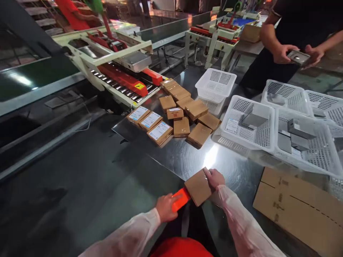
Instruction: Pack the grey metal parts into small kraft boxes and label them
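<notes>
My right hand [215, 178] grips a small flat brown cardboard box [198, 187] by its far right edge, just above the near edge of the shiny metal table [187, 159]. My left hand [165, 207] is closed around an orange tool [181, 199] whose tip meets the box's left side. Both arms wear translucent white sleeves. Several more small brown boxes [182, 114] lie in a cluster farther up the table, three of them with white labels [150, 120] facing up.
White perforated baskets [248, 123] with grey metal parts stand at right, and one is overturned [215, 82] behind the boxes. Flattened cardboard [300, 201] lies at near right. A tape-sealing machine [120, 67] sits at left. Another person [292, 39] stands at far right holding a grey part.
</notes>
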### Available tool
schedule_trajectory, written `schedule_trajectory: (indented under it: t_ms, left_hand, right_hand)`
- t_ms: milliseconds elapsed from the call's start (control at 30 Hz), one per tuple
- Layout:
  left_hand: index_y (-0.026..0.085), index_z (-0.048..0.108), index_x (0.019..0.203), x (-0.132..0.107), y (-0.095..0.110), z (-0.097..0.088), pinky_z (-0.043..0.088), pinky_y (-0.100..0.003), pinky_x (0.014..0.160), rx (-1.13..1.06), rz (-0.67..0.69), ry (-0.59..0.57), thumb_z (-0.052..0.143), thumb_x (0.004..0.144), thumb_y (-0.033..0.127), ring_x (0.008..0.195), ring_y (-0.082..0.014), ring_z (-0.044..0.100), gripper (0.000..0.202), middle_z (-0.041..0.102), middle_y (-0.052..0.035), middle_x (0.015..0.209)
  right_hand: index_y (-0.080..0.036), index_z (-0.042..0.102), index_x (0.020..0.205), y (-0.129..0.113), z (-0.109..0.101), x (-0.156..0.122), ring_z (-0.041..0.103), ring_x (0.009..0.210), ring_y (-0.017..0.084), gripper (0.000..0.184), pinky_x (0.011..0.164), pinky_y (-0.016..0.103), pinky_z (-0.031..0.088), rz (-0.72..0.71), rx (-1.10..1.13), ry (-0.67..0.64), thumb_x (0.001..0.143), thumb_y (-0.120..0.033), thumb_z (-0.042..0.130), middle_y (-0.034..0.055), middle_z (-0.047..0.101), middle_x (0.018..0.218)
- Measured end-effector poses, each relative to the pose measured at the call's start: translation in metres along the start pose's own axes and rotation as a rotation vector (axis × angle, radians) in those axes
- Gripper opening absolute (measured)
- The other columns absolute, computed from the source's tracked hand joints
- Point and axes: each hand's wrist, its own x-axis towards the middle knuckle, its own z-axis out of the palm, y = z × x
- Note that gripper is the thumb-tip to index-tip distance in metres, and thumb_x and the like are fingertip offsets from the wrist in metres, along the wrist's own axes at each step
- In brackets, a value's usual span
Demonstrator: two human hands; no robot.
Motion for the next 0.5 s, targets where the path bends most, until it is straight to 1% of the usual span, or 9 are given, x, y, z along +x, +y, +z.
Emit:
schedule_trajectory:
  t_ms: [67,133,200,233,267,300,367,433,500]
  left_hand:
    - [0.034,0.052,0.143,0.009,-0.006,0.017,0.052,-0.040,0.095,-0.033,0.028,0.014,0.065,0.063,0.026,0.107,-0.0305,0.066,0.082,0.067,-0.0073,0.120]
    - [0.034,0.056,0.141,0.009,-0.009,0.022,0.052,-0.042,0.094,-0.079,0.089,0.059,0.065,0.060,0.026,0.104,-0.0307,0.066,0.082,0.068,-0.0064,0.116]
    - [0.033,0.061,0.135,0.004,-0.006,0.015,0.054,-0.045,0.087,-0.125,0.185,0.119,0.065,0.058,0.028,0.095,-0.0312,0.066,0.078,0.069,-0.0076,0.107]
    - [0.031,0.063,0.134,0.003,0.001,0.006,0.055,-0.045,0.084,-0.140,0.233,0.154,0.065,0.057,0.029,0.091,-0.0308,0.066,0.076,0.069,-0.0085,0.102]
    - [0.030,0.064,0.133,0.003,0.010,-0.006,0.055,-0.044,0.081,-0.148,0.274,0.183,0.064,0.057,0.030,0.087,-0.0299,0.066,0.076,0.069,-0.0091,0.098]
    - [0.029,0.063,0.134,0.006,0.024,-0.020,0.056,-0.043,0.080,-0.150,0.304,0.208,0.064,0.058,0.031,0.084,-0.0288,0.066,0.075,0.069,-0.0091,0.095]
    - [0.031,0.060,0.136,0.020,0.059,-0.050,0.056,-0.041,0.079,-0.148,0.331,0.244,0.065,0.061,0.034,0.084,-0.0279,0.067,0.076,0.069,-0.0081,0.096]
    - [0.035,0.058,0.137,0.040,0.099,-0.075,0.056,-0.042,0.080,-0.140,0.340,0.239,0.067,0.064,0.040,0.087,-0.0290,0.069,0.074,0.070,-0.0069,0.099]
    - [0.035,0.060,0.133,0.062,0.136,-0.092,0.057,-0.043,0.078,-0.093,0.352,0.192,0.068,0.066,0.045,0.089,-0.0312,0.070,0.068,0.071,-0.0074,0.098]
  right_hand:
    - [-0.020,0.075,0.098,-0.009,0.005,-0.003,0.066,0.095,0.024,0.066,0.079,0.033,0.046,-0.036,0.001,-0.022,0.100,-0.058,0.021,0.0117,0.071,0.100]
    - [-0.020,0.076,0.100,-0.016,0.010,-0.004,0.067,0.092,0.023,0.068,0.079,0.033,0.048,-0.077,0.013,-0.043,0.102,-0.055,0.017,0.0099,0.072,0.098]
    - [-0.026,0.071,0.119,-0.017,0.013,-0.003,0.065,0.099,0.023,0.056,0.083,0.035,0.049,-0.121,0.015,-0.037,0.102,-0.048,0.022,0.0067,0.073,0.103]
    - [-0.030,0.064,0.129,-0.015,0.013,-0.001,0.063,0.105,0.024,0.048,0.086,0.037,0.049,-0.135,0.004,-0.014,0.101,-0.045,0.029,0.0056,0.071,0.110]
    - [-0.034,0.057,0.137,-0.010,0.010,0.002,0.060,0.111,0.026,0.044,0.090,0.040,0.048,-0.138,-0.013,0.019,0.098,-0.041,0.038,0.0055,0.068,0.119]
    - [-0.035,0.052,0.141,-0.001,0.005,0.004,0.057,0.116,0.029,0.047,0.093,0.044,0.046,-0.126,-0.034,0.057,0.095,-0.037,0.045,0.0069,0.064,0.127]
    - [-0.027,0.051,0.144,0.025,-0.013,0.007,0.055,0.118,0.033,0.054,0.093,0.047,0.046,-0.064,-0.067,0.125,0.090,-0.030,0.048,0.0138,0.059,0.133]
    - [-0.014,0.050,0.144,0.057,-0.036,0.005,0.058,0.114,0.032,0.058,0.093,0.045,0.047,0.003,-0.075,0.150,0.087,-0.025,0.047,0.0198,0.059,0.130]
    - [-0.009,0.041,0.149,0.082,-0.052,-0.002,0.056,0.118,0.031,0.077,0.099,0.041,0.045,-0.039,-0.082,0.116,0.076,-0.023,0.060,0.0215,0.055,0.137]
